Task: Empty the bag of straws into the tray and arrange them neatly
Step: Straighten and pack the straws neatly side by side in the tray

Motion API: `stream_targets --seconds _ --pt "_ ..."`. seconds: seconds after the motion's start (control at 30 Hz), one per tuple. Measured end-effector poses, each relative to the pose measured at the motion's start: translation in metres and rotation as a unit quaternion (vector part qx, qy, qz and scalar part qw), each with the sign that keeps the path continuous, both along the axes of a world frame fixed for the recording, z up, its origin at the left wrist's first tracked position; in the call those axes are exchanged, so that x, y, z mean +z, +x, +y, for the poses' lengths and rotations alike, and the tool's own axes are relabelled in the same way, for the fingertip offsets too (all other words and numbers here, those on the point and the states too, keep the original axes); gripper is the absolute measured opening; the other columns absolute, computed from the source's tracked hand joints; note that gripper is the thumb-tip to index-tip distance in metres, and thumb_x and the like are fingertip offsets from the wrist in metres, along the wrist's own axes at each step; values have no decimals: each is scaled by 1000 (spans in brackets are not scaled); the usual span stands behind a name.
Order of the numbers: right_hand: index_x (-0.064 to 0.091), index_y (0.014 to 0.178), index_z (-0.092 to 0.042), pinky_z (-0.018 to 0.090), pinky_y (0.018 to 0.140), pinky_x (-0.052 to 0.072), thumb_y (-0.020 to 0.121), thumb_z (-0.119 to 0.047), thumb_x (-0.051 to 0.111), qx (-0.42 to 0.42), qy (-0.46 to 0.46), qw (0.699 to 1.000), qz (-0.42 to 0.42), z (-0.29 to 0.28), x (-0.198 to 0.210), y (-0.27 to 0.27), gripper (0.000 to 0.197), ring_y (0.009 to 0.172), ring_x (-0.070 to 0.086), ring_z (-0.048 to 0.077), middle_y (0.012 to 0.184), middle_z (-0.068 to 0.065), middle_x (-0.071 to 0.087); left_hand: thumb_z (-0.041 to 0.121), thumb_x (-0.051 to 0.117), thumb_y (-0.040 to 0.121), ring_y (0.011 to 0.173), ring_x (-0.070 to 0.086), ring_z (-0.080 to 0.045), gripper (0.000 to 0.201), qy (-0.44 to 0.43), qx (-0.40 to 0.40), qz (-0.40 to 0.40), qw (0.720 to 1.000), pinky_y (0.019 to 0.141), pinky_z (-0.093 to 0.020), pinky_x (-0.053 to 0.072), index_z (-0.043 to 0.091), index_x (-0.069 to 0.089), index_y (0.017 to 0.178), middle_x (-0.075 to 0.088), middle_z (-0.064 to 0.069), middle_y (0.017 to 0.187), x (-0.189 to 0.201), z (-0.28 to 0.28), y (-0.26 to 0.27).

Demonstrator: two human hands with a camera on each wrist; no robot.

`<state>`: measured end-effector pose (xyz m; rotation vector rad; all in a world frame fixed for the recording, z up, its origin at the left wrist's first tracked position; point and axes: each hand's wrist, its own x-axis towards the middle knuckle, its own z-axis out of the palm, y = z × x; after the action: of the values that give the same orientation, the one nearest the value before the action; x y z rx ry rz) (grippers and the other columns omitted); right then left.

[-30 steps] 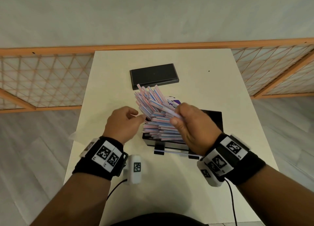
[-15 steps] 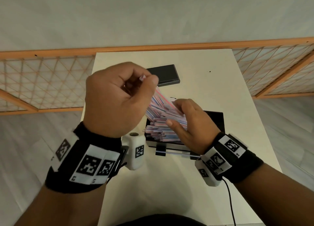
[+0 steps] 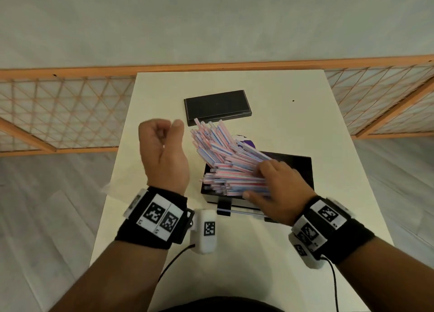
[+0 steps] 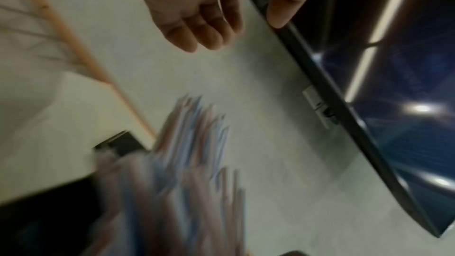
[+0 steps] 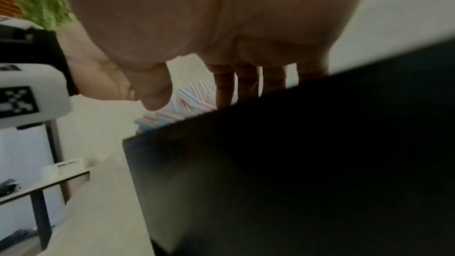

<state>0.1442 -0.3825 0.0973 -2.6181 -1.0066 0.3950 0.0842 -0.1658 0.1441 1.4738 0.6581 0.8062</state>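
Note:
A heap of pink, blue and white striped straws (image 3: 220, 147) lies in the left end of the black tray (image 3: 305, 171), its far ends fanning up and out over the tray's left rim. My right hand (image 3: 258, 182) lies flat on the heap, fingers straight on top and thumb along its near side. The right wrist view shows those fingers (image 5: 224, 89) reaching down behind the tray wall (image 5: 295, 143) onto the straws (image 5: 187, 104). My left hand (image 3: 168, 133) hovers left of the fan with curled fingers, holding nothing. A purple scrap of the bag (image 3: 246, 144) peeks out behind the straws.
A black lid (image 3: 217, 111) lies flat on the white table (image 3: 281, 128) just beyond the straws. Clear plastic (image 3: 110, 189) hangs at the table's left edge. A wooden lattice fence (image 3: 70, 114) stands behind the table on both sides.
My left hand, which was raised over the fanned straw ends half a second ago, has dropped back to the left. My right hand has flattened onto the heap.

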Motion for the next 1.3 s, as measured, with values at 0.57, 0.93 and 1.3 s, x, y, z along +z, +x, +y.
stream_targets --seconds 0.57,0.93,1.3 --pt "49 134 -33 38 98 48 66 -92 20 37 -94 986 136 5 -13 4 96 119 55 20 131 -6 56 80 25 91 111 61 -18 85 -87 -168 234 954 99 -36 46 14 40 142 62 -2 129 -51 -37 1" --pt "46 135 -28 38 101 45 57 -100 22 33 -165 974 151 17 -11 12 109 116 54 25 129 2 56 66 26 101 93 57 -16 67 -76 -154 229 958 84 -34 46 11 37 137 59 0 107 -63 -36 4" --pt "52 123 -25 29 84 48 74 -84 45 42 -165 975 146 32 -6 11 76 101 62 24 95 -4 60 51 29 106 85 54 6 39 -80 -174 239 952 71 -14 42 17 36 125 53 17 99 -66 -34 6"
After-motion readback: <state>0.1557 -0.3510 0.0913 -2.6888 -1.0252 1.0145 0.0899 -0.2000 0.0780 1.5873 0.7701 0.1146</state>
